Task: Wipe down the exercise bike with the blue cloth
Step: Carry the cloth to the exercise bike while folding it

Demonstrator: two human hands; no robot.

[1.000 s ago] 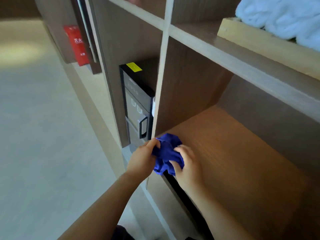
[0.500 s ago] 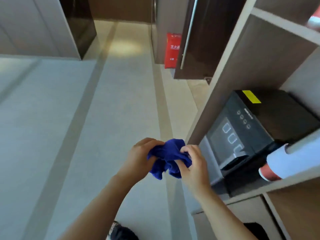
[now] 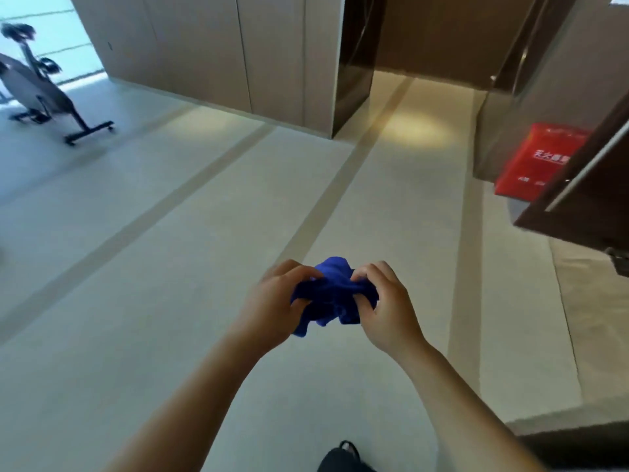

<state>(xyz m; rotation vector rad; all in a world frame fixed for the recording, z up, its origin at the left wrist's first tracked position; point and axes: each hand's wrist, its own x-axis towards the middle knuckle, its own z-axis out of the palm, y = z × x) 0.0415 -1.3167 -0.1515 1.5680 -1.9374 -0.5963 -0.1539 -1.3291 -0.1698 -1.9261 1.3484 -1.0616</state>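
Cloth (image 3: 332,296) bunched between 2 hands (image 3: 272,306) (image 3: 388,310), both gripping it.

white chinese characters stand on the red box (image 3: 534,161), too blurred to read with certainty

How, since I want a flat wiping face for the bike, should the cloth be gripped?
The cloth is a crumpled wad pinched between the left hand and right hand, with loose ends hanging below. Probably best to take a hanging end from underneath and pull it open, since the bunched middle offers no flat face.
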